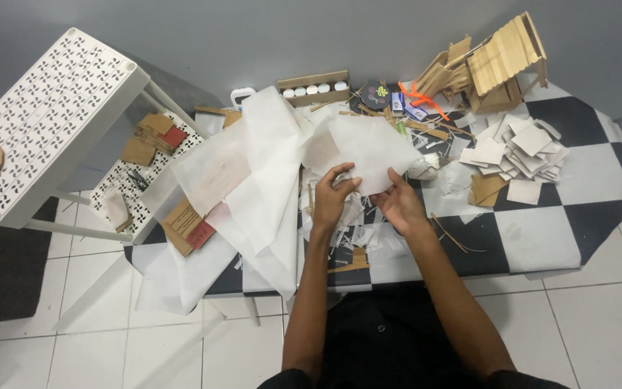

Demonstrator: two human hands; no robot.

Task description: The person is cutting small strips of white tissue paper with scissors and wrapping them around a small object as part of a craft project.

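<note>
Thin white paper sheet, held in both hands over a checkered table.

Item: white paper sheet point(365, 148), thin, translucent, creased, edges uneven; it rises on the far side of the hands, its near edge pinched by both. Left hand point(331, 198) grips the near left edge, thumb on top, fingers curled under; right hand point(397, 203) grips the near right edge likewise. Position: centre of the black-and-white table point(577, 216), above a litter of paper scraps point(350, 238). Adjacent: larger white sheets point(253, 180) draped off the left near edge; stack of cut square cards point(520, 151) to the right; stick-built model house point(502, 61) at far right; white perforated shelf unit point(44, 115) at far left.
</note>
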